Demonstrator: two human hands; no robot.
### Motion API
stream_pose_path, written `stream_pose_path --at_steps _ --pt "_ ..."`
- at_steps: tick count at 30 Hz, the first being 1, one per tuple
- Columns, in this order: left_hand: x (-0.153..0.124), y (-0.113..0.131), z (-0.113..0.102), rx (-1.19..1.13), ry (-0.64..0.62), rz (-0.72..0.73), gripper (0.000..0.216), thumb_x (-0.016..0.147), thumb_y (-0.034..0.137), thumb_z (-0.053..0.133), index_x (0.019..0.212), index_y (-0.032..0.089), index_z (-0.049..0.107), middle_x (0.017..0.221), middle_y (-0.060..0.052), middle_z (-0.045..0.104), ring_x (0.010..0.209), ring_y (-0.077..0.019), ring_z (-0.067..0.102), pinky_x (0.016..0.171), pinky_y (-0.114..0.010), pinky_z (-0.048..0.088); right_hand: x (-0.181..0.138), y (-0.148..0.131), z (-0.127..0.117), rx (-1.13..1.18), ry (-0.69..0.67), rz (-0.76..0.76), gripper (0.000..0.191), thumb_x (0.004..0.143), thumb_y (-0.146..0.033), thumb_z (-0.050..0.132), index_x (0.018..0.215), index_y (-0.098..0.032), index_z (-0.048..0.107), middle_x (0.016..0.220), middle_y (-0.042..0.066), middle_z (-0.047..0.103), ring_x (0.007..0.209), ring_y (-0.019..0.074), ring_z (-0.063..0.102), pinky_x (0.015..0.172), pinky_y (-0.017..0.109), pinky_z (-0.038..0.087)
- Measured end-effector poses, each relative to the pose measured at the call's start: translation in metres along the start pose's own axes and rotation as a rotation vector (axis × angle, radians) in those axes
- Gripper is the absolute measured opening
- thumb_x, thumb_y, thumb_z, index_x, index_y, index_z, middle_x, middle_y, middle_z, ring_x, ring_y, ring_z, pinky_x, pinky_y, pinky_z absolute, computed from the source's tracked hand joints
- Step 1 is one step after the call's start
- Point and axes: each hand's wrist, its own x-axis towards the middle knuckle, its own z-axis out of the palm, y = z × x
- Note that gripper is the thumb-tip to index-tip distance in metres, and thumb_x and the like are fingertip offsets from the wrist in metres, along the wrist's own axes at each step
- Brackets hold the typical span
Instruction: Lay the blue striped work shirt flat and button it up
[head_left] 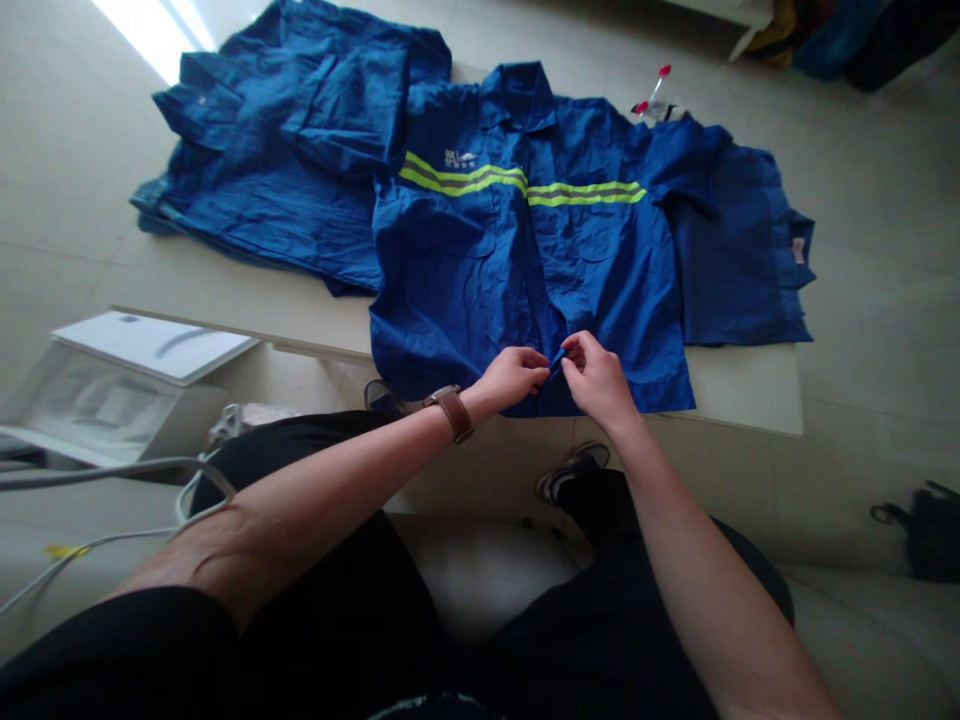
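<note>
Both hands pinch the front opening of the blue work shirt (525, 270) low down, near its hem. The left hand (514, 375) has thumb and forefinger closed on the cloth from the left side of the placket; the right hand (596, 378) meets it from the right, fingers narrowed on the same small fold, the two sets of fingertips almost touching. A brown watch strap (454, 412) sits on the left wrist.

The shirt lies face up and spread flat on a low white table (750, 385), collar toward the far edge, hem hanging just over the near edge. A yellow-green reflective band (525, 185) runs across its chest, with a small pale logo above the left end of it. Its right sleeve overlaps another folded blue garment (750, 250) at the table's right end. A third, rumpled blue garment (292, 150) lies at the far left corner, touching the shirt's other sleeve. A small item with red tips (652, 100) rests beyond the collar, near the far edge.

The person sits with black-trousered knees under the near edge and a shoe (570, 470) on the pale tiled floor (862, 160). A white box (127, 380) stands left of the table, a white cable (112, 500) beside it, and a dark bag (926, 530) on the floor at the right.
</note>
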Motion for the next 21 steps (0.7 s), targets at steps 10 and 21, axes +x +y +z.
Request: stream_pose_path --at_steps 10,21 --pt "0.005 0.009 0.013 0.091 0.114 0.066 0.013 0.084 0.008 0.062 0.086 0.015 0.073 0.068 -0.001 0.069 0.047 -0.0108 0.059 0.050 -0.022 0.041 -0.003 -0.004 -0.008 0.010 0.030 -0.020 0.010 0.085 -0.020 0.052 0.087 -0.022 0.062 0.077 0.003 0.068 0.071 0.0174 0.065 0.070 0.029 0.048" --pt "-0.001 0.011 0.014 0.155 0.101 0.201 0.013 0.085 0.016 0.056 0.083 0.016 0.070 0.066 -0.001 0.067 0.056 -0.0135 0.063 0.055 -0.022 0.041 0.004 -0.014 -0.006 -0.194 0.140 0.086 0.022 0.090 -0.039 0.060 0.081 -0.020 0.069 0.084 0.010 0.074 0.078 0.0241 0.067 0.078 0.035 0.049"
